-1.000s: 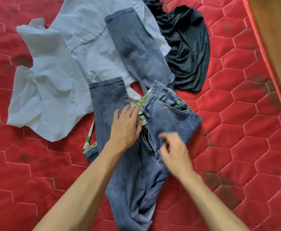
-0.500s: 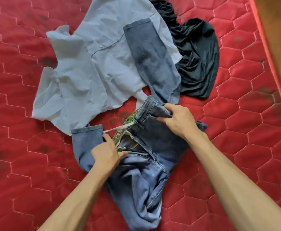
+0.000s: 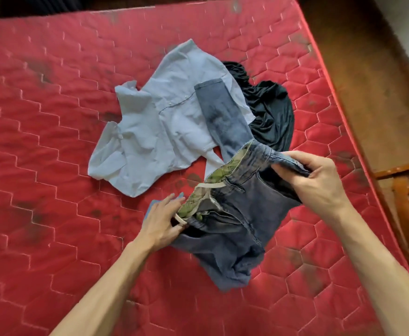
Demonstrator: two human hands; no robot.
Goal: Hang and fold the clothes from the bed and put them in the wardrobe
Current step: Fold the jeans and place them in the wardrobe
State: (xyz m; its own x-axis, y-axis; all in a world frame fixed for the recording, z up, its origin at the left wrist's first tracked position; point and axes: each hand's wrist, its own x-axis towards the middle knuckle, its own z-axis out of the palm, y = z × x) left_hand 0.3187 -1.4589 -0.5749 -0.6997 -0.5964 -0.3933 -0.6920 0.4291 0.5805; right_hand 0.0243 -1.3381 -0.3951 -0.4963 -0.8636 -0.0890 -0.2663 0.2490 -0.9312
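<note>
The jeans point(image 3: 232, 214) lie crumpled near the middle of the bed point(image 3: 53, 141), one leg stretched over the shirt point(image 3: 154, 132). The right hand point(image 3: 317, 183) has its grip clamped on the raised waistband. The left hand point(image 3: 162, 224) rests at the waistband's other end, fingers fairly straight; its fingertips are partly hidden by denim. A dark garment point(image 3: 271, 112) lies half hidden behind the leg.
</note>
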